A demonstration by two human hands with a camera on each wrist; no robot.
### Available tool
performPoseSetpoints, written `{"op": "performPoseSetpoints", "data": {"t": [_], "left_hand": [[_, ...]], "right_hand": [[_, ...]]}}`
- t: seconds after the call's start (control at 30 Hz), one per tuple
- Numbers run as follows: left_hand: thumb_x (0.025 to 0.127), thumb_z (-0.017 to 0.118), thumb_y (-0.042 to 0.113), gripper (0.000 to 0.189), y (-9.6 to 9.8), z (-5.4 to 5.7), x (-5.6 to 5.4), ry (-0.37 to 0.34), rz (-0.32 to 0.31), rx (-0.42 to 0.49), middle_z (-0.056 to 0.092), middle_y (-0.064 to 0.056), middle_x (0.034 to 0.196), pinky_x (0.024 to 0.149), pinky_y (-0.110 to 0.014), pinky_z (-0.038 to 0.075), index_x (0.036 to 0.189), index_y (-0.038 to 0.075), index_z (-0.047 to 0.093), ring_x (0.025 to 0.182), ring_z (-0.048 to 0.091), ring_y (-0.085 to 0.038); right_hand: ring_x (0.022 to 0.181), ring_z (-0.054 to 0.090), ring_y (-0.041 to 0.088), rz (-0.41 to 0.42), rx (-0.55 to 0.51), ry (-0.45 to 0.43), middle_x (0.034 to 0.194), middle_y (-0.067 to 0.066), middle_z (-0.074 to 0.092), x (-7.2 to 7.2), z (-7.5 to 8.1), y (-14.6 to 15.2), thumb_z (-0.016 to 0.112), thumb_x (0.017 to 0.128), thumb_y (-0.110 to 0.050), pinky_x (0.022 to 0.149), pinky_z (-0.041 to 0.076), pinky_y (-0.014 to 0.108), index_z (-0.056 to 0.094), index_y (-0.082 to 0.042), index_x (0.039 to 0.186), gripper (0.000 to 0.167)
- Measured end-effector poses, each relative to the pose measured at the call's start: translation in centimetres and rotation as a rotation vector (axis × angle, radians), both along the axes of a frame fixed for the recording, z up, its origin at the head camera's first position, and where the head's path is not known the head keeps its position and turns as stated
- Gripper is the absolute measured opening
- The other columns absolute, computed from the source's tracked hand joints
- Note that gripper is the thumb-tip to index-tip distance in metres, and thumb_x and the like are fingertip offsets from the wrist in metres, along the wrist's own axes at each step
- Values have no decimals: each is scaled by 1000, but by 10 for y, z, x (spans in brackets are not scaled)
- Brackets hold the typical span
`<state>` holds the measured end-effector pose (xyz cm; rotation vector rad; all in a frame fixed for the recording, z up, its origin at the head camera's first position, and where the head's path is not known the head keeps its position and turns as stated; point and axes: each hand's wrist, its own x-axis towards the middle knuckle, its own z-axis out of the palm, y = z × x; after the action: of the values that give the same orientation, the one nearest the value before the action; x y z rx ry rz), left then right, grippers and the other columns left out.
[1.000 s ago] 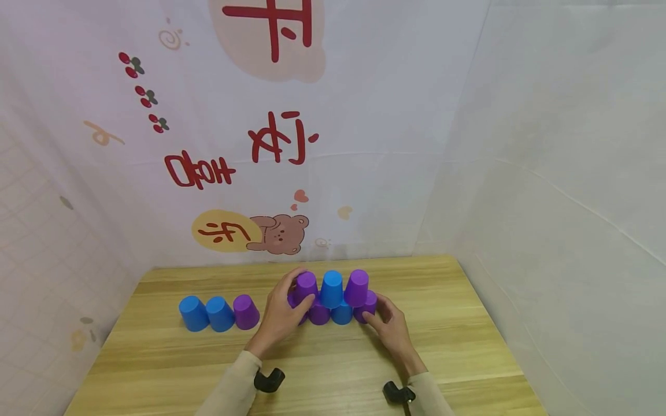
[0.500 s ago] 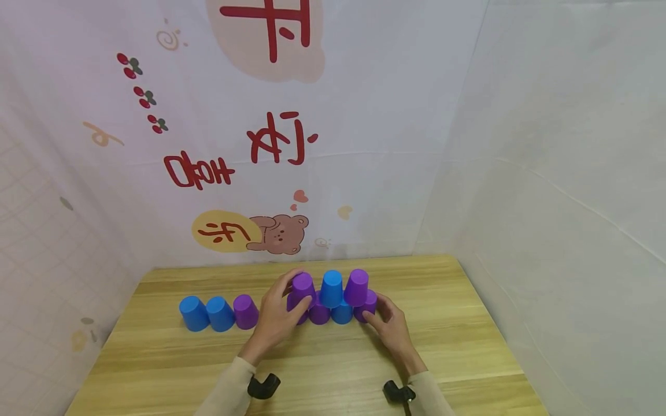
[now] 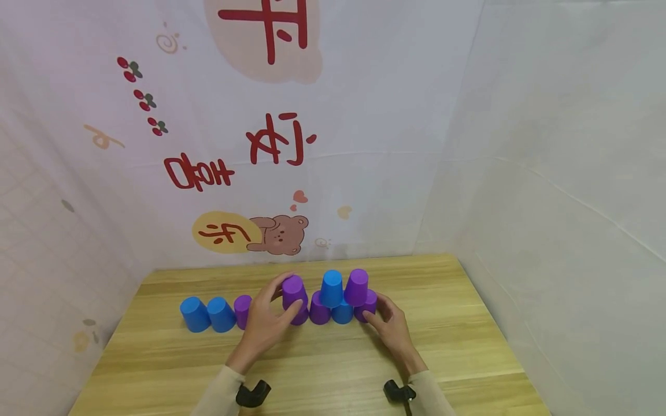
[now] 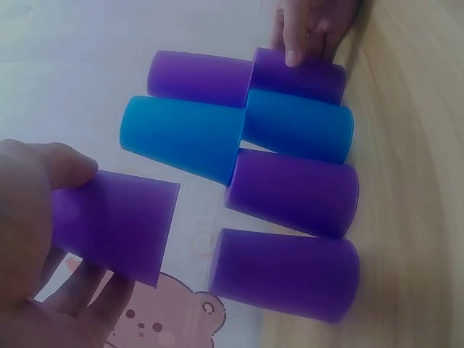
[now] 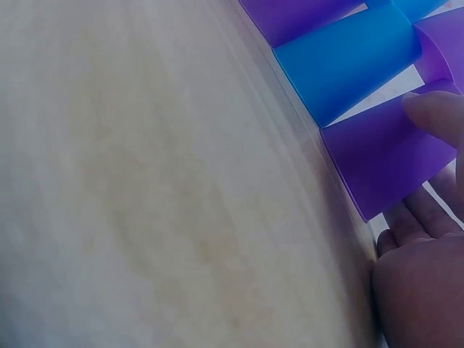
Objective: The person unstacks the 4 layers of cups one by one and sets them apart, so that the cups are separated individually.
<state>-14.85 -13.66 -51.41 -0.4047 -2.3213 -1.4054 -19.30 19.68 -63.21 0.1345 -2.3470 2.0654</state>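
My left hand grips an upside-down purple cup between thumb and fingers. In the left wrist view that cup hangs apart from the stack, above the end purple cup of the bottom row. Beside that end cup stand another purple cup, a blue cup and the far-right purple cup. My right hand holds this last one, thumb in front and fingers behind. A blue cup and a purple cup form the upper row, bridging the cups below.
Left of the stack, a blue cup, a second blue cup and a purple cup stand upside down in line, the purple one partly behind my left hand. A printed cloth hangs behind the wooden table.
My left hand has carried its purple cup leftward, widening the gap to the upper blue cup. The right hand keeps its place on the end cup.
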Motion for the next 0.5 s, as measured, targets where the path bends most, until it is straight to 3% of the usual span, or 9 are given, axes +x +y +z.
{"op": "performPoseSetpoints", "data": {"t": [0.3, 0.5], "left_hand": [[97, 88, 6, 64, -8, 0, 6, 42, 10, 6, 76, -8, 146, 111, -24, 63, 155, 15, 63, 129, 77, -29], [96, 90, 5, 64, -14, -4, 14, 54, 35, -17, 77, -6, 145, 109, -21, 63, 153, 17, 65, 127, 78, -26]], "right_hand": [[158, 57, 37, 4, 0, 6, 160, 16, 68, -1, 0, 0, 86, 100, -9, 123, 44, 10, 65, -8, 155, 59], [159, 57, 38, 4, 4, -4, 161, 16, 67, 1, 1, 0, 86, 100, -10, 129, 44, 20, 64, -8, 155, 60]]}}
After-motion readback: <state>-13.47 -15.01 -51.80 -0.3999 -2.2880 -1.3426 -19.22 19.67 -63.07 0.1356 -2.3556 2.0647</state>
